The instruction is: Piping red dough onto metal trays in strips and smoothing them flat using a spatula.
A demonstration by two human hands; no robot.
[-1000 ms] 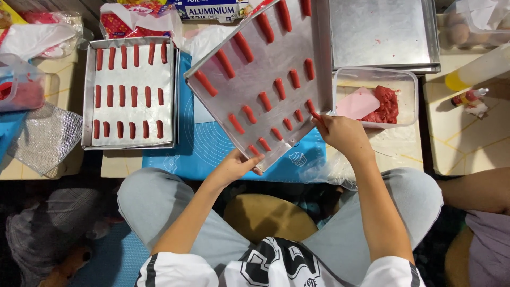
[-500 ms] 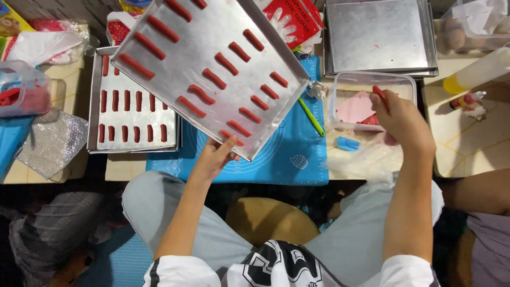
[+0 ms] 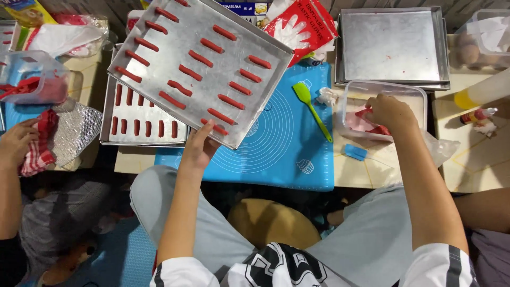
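A green spatula (image 3: 314,110) lies on a blue mat (image 3: 287,149), and a small blue scraper (image 3: 355,152) sits just beside the mat's edge. An empty metal tray (image 3: 392,47) rests at the back. A second tray (image 3: 142,130) of red strips lies further left. A yellow squeeze bottle (image 3: 483,91) lies well apart.

The left hand (image 3: 199,149) was raised forward with the forearm extended, thumb on top and fingers curled in a grip; the right hand (image 3: 390,112) reached forward and lower, fingers bent downward, arm nearly straight.
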